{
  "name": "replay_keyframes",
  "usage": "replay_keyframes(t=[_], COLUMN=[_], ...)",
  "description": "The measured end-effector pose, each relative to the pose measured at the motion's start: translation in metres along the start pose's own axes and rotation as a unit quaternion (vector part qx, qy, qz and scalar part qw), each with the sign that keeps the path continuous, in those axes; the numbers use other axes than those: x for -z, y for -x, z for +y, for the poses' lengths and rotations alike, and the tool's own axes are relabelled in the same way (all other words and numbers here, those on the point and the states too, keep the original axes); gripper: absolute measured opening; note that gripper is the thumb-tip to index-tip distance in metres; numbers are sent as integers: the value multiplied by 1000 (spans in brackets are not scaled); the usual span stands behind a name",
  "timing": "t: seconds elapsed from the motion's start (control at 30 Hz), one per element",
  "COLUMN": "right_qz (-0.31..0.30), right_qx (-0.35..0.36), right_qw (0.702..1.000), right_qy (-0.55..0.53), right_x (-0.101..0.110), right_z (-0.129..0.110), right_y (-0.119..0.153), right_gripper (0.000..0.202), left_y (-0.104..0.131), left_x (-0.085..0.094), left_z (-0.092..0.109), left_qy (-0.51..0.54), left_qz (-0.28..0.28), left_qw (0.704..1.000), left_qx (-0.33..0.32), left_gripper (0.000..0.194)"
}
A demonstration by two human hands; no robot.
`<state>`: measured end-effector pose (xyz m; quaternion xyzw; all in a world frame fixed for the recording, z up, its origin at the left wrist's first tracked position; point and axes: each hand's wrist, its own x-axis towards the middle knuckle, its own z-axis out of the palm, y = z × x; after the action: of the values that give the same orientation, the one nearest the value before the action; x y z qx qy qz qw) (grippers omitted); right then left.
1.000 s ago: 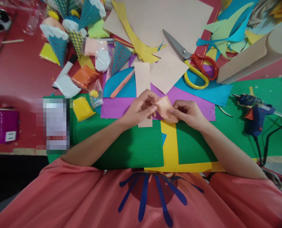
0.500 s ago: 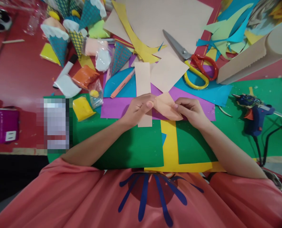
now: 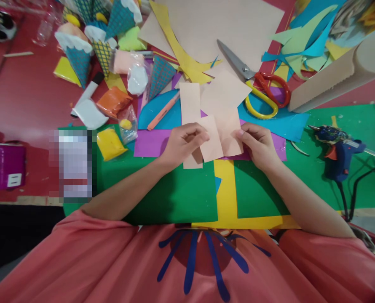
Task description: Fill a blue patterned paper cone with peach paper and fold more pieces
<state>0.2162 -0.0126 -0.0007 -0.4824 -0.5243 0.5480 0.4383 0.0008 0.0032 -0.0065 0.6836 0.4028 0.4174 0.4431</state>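
Note:
Between my hands a small peach paper piece (image 3: 220, 136) lies opened out, with a crease down its middle. My left hand (image 3: 190, 143) pinches its left edge, and my right hand (image 3: 253, 141) pinches the right edge. Under my left hand is a peach paper strip (image 3: 190, 99), upright in the view. Beyond the held piece lies another peach sheet (image 3: 223, 90). Purple paper (image 3: 152, 143) and green sheets (image 3: 175, 195) are below. Scissors (image 3: 260, 90) with one red and one yellow handle rest beyond my right hand.
Paper cones (image 3: 78, 59), an orange packet (image 3: 114, 102), a yellow packet (image 3: 111, 144) and a peach marker (image 3: 163, 111) lie left. On the right are a blue glue gun (image 3: 344, 155), a peach paper roll (image 3: 339, 69) and paper scraps (image 3: 298, 44).
The peach paper piece, folded or curled over before, is now spread open showing its crease. My right hand has shifted slightly right, and my left hand slightly too.

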Motion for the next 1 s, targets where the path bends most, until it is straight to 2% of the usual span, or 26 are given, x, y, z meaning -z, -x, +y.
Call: replay_keyframes(t=[0.1, 0.2, 0.33, 0.47, 0.57, 0.73, 0.83, 1.0], right_qz=[10, 18, -5, -14, -21, -32, -56, -97], right_qx=[-7, -20, -22, 12, 28, 83, 117, 106], right_qw=[1000, 999, 999, 1000, 999, 992, 983, 982], right_qy=[-14, -28, -37, 2, 36, 92, 126, 123], right_x=[-1, -2, -4, -5, -4, 0, 1, -1], right_z=[0, 0, 1, 2, 3, 1, 0, 1], right_y=[0, 0, 0, 3, 6, 6, 4, 3], right_gripper=[32, 31, 28, 50, 56, 34, 35, 24], left_y=[0, 1, 3, 4, 4, 1, 1, 2], left_x=[0, 0, 1, 1, 0, 3, 4, 3], left_z=[2, -1, -4, -4, -5, -11, -16, -16], left_qy=[-39, -54, -76, -73, -59, -25, 4, 19], left_qz=[-13, -14, 1, 11, 7, 23, 31, 9], left_qw=[999, 998, 997, 997, 998, 999, 999, 999], left_qx=[22, 23, 4, 2, 2, 12, -20, -27], left_gripper=[27, 27, 28, 29, 31, 33, 32, 32])
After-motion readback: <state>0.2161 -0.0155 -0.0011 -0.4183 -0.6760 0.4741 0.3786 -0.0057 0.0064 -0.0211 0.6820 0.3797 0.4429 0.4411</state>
